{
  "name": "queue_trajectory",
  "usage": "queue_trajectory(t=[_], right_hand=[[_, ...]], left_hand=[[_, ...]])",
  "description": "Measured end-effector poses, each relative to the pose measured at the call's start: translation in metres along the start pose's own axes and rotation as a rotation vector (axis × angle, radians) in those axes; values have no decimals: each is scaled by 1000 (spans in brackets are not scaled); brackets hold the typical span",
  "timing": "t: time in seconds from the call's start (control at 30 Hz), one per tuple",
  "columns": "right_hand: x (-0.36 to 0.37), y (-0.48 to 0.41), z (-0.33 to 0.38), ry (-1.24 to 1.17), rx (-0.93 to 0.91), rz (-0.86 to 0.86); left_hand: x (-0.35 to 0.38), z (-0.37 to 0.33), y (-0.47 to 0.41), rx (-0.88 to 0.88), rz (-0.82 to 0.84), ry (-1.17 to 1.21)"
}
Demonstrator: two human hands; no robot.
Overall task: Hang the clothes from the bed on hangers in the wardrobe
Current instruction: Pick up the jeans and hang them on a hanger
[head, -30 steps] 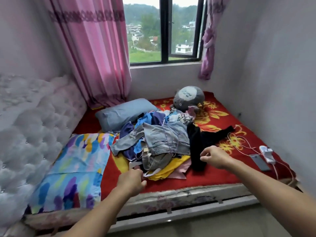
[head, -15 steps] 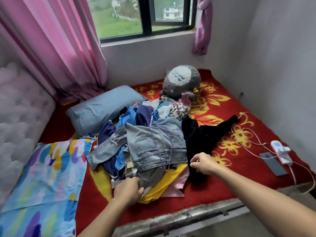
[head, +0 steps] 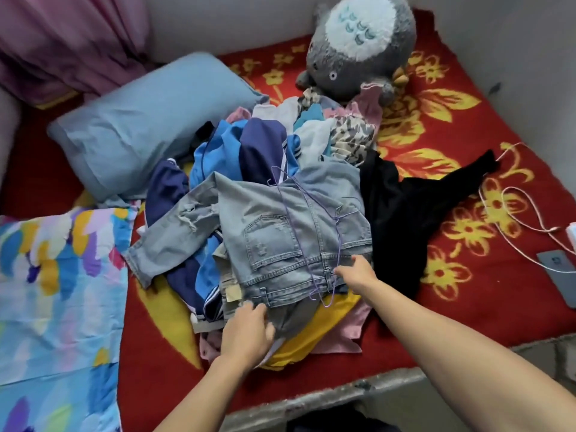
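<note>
I see a heap of clothes (head: 274,188) in the middle of the bed (head: 436,310), on its red flowered blanket. Pale jeans (head: 290,241) lie on top of the heap, a thin purple wire hanger (head: 314,226) resting across them. My left hand (head: 246,333) sits at the near edge of the heap, fingers (head: 260,310) spread and touching the hem of the jeans; nothing gripped that I can see. My right hand (head: 358,274) is at the jeans' waistband by the hanger's lower end, fingers curled down onto the denim; whether they pinch cloth or wire I cannot tell. A black garment (head: 405,213) trails off the heap to the right. Blue and navy tops sit behind the jeans, yellow and pink cloth under them. A blue pillow (head: 146,120) lies left of the heap, a grey plush toy (head: 358,48) behind it, white cables (head: 523,213) and a phone (head: 561,275) near the right edge
</note>
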State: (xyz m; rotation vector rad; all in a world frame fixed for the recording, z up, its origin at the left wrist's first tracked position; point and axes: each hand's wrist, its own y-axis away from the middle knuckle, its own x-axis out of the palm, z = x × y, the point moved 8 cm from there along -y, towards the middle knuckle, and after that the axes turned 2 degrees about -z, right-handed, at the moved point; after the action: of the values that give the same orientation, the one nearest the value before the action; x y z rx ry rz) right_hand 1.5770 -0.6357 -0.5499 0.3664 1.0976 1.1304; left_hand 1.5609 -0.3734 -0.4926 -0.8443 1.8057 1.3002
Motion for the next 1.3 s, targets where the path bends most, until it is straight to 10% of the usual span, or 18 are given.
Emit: queue_trajectory(t=[0.2,0.4,0.6,0.8,1.1,1.3], right_hand=[[41,-27,1,-547,174,-8],[-103,-34,59,-374,-338,-462],[-209,-93,-7,-263,-193,-654],[-177,-144,-75,221,-17,-461],[-3,-24,4,801,-796,62],[-16,5,46,704,-836,-142]], left_hand=[[8,-6,-47,62,27,-148],[-2,-49,-79,212,-32,-242],[32,-69,-112,141,4,-350],[63,-61,-128,191,-81,-403],[-7,-58,-92,-71,-203,161],[-88,-90,-22,-6,-349,333]])
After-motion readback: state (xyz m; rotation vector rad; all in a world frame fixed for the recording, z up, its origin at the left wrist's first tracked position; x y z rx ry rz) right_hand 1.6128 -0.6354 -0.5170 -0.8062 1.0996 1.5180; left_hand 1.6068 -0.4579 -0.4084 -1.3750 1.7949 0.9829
